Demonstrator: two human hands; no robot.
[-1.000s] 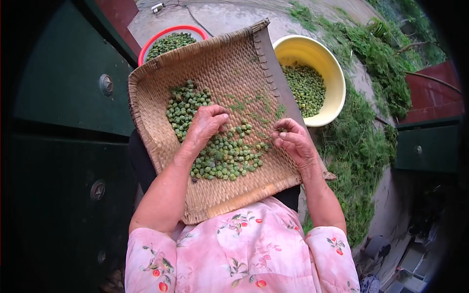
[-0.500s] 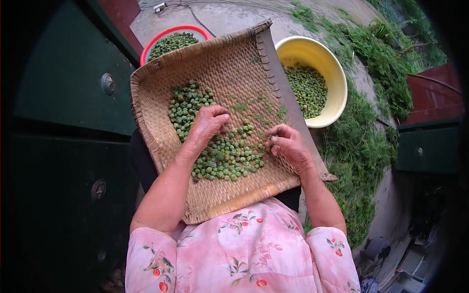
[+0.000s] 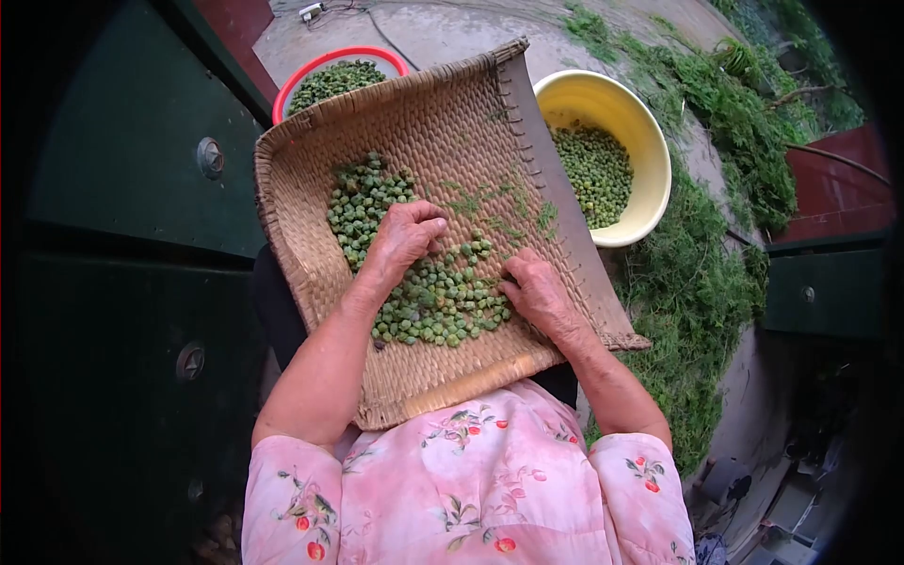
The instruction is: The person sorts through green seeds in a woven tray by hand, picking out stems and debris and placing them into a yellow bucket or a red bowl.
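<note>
A woven basket tray rests on my lap, tilted, with a pile of small green round fruits in it. Bits of green leaf sprig lie on the weave to the right of the pile. My left hand is over the middle of the pile, its fingers curled down and pressed together; whatever is under the fingertips is hidden. At the right edge of the fruits is my right hand, with fingers bent inward and the tips at the fruits; I cannot make out what they pinch.
Beyond the tray stand a red-rimmed basin of green fruits and, to the right, a yellow bucket partly filled with them. Cut green branches cover the ground at right. Dark green metal doors stand at left.
My right hand has moved a little left and turned palm down, its fingers now curled at the edge of the pile. My left hand has hardly moved.
</note>
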